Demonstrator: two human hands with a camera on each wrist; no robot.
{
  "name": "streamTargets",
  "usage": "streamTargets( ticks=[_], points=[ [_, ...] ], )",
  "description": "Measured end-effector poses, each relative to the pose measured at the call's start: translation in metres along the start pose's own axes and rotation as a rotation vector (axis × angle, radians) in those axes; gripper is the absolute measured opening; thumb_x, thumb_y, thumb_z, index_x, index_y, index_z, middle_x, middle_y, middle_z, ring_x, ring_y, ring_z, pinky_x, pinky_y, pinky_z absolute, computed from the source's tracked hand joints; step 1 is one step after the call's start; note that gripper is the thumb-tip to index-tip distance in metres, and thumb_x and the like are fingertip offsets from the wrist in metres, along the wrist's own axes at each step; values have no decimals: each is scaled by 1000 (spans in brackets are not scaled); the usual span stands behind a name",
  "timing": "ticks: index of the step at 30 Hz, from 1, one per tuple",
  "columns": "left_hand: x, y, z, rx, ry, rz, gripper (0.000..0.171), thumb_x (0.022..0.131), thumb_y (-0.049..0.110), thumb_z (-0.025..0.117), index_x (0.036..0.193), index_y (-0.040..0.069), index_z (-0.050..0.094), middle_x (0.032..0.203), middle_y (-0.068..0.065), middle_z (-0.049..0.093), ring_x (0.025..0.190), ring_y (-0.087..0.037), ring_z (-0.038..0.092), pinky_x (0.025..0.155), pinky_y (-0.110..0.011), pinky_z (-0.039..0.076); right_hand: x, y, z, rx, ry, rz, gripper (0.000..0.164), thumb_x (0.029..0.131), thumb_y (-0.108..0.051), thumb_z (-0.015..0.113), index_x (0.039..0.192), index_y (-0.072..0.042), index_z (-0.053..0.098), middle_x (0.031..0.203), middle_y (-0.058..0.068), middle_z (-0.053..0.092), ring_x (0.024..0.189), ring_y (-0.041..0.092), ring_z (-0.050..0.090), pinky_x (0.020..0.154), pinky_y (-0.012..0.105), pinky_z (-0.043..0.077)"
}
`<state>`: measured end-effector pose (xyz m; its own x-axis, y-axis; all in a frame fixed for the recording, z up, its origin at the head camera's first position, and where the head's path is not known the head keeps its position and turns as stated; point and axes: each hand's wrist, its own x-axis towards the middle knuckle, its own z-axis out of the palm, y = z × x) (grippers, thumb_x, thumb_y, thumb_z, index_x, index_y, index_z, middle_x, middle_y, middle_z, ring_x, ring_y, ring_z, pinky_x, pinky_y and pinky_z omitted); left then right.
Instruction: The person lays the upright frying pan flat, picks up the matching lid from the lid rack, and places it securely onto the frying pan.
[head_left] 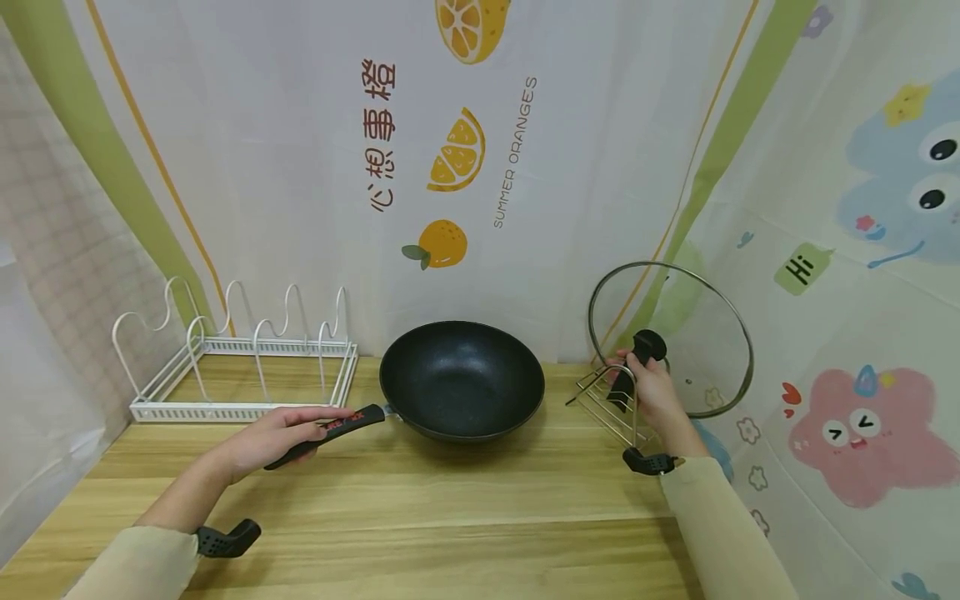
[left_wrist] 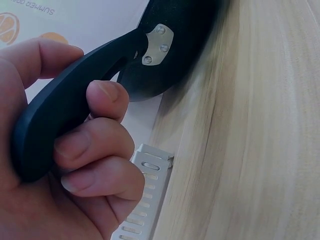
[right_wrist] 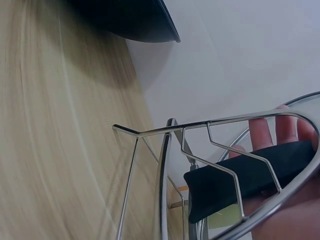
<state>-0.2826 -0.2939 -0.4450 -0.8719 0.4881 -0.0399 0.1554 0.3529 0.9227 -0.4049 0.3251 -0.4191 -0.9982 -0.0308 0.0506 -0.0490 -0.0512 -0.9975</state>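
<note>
My left hand (head_left: 273, 435) grips the black handle (left_wrist: 55, 107) of a wok (head_left: 461, 383), fingers curled round it from below in the left wrist view. The black wok faces open side up near the middle of the table, its base close over the wood. On the right, my right hand (head_left: 654, 390) holds the black handle (right_wrist: 235, 177) of a glass lid (head_left: 712, 329) with a metal rim. Tilted nearly upright, the lid stands at a small silver wire lid rack (right_wrist: 165, 200). The rack's wire loop passes in front of the fingers in the right wrist view.
A white metal rack (head_left: 243, 410) with several curved wire dividers stands at the back left. Behind the wooden table (head_left: 442, 533) hangs a white curtain (head_left: 300, 167) printed with oranges. A patterned curtain (head_left: 840, 333) borders the right side, close beside the lid.
</note>
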Motion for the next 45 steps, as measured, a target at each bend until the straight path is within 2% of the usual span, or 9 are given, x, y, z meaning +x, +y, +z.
streamTargets(
  ticks=[4,6,9,14,23,29,39,45],
  points=[
    [-1,1,1,6,8,-9,46,114,23,56,157,7,59,87,-6,60,68,-17,56,59,-26,48,-1,1,1,-44,19,-20,26,120,-30,40,129,-11,55,101,-15,77,92,-2,69,85,17,56],
    [-1,2,1,5,12,-12,46,114,23,56,157,7,59,87,-7,61,68,-17,56,59,-26,48,0,2,1,-21,11,-32,29,120,-29,39,132,-6,52,101,-14,75,90,4,72,83,21,60],
    [-1,2,1,6,13,-11,47,114,23,56,158,7,59,88,-7,61,68,-16,56,59,-26,47,0,3,1,3,4,-56,33,120,-26,38,138,0,47,103,-12,72,96,7,72,87,23,62],
    [-1,2,2,8,15,-6,46,114,23,56,157,6,59,87,-6,60,68,-13,56,59,-26,48,1,3,2,-35,24,-85,38,121,-24,35,145,5,42,104,-14,69,97,5,70,92,26,62],
    [-2,3,2,14,16,-8,46,115,25,56,157,8,60,92,-8,60,69,-13,55,60,-26,48,1,1,3,-25,48,-75,36,120,-11,38,149,10,40,99,-14,68,95,6,72,85,21,62],
    [-2,3,2,15,18,-7,46,115,25,56,157,9,60,92,-8,60,69,-13,55,60,-26,48,-2,-1,2,3,20,-84,34,119,-13,41,146,8,46,103,-15,74,102,10,75,86,23,64],
    [-2,1,2,17,20,-10,46,114,25,57,157,8,60,90,-7,60,69,-11,55,60,-26,48,-3,-5,-3,-47,25,-56,29,120,-20,42,141,-2,47,102,-21,77,101,4,77,87,20,63],
    [-3,1,1,14,17,-10,46,114,24,56,158,8,59,84,-5,59,68,-11,54,60,-26,47,-2,-8,-5,-68,37,-59,35,120,-21,43,145,3,46,101,-20,79,101,0,76,87,22,64]
  ],
)
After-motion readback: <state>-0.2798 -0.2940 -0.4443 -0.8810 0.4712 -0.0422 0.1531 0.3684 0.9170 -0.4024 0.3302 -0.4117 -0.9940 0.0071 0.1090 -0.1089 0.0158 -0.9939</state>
